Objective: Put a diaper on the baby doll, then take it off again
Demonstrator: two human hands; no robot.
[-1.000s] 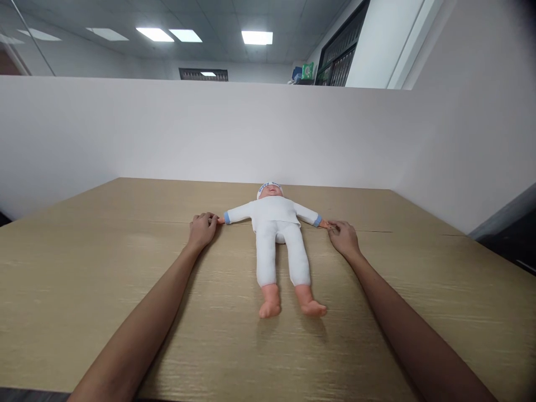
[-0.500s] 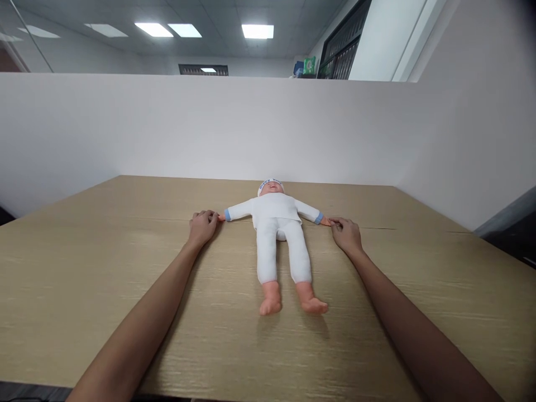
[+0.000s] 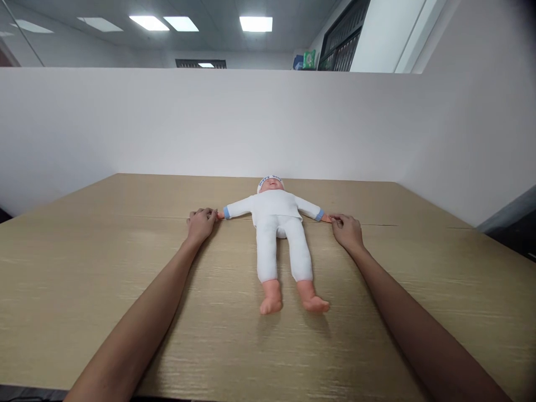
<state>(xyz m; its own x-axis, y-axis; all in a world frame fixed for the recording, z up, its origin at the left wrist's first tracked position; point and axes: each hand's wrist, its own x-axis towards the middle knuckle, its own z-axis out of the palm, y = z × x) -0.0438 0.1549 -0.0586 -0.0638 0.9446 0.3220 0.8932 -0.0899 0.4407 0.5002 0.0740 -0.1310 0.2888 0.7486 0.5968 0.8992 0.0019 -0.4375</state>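
A baby doll (image 3: 278, 231) in a white suit and white cap lies on its back on the wooden table (image 3: 84, 268), arms spread, bare feet towards me. My left hand (image 3: 201, 223) lies with curled fingers at the tip of the doll's left-side hand. On the other side my right hand (image 3: 346, 230) pinches the doll's other hand against the table. Both my arms are stretched out along the tabletop.
A white partition wall (image 3: 167, 123) closes the table's far edge and its right side. A dark edge (image 3: 515, 229) shows beyond the table at the right. Ceiling lights and a dark window frame appear above the partition.
Both hands and the doll keep their places. The view has tilted slightly, so the scene sits a little higher in the frame.
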